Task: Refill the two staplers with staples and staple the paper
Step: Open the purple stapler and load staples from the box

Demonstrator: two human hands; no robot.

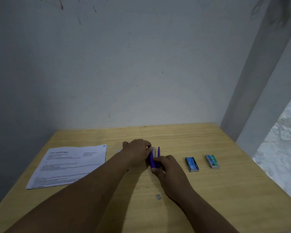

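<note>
Both hands on purple stapler (pixel 152 161), wooden table (pixel 208 190)

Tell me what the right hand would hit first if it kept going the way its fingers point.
The right hand points left and away, already touching the purple stapler. Beyond it, probably the left hand gripping the same stapler.

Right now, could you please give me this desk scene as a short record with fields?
surface: wooden table against a pale wall
left hand: gripping the far part of the purple stapler
right hand: holding the stapler's near end
stapler state: opened, metal channel showing
paper: printed sheet lying flat, left of the hands
blue staple box: right of the hands
green staple box: right of the blue one, apart from it
small grey piece: on the table near the right wrist
second stapler: not visible
</note>
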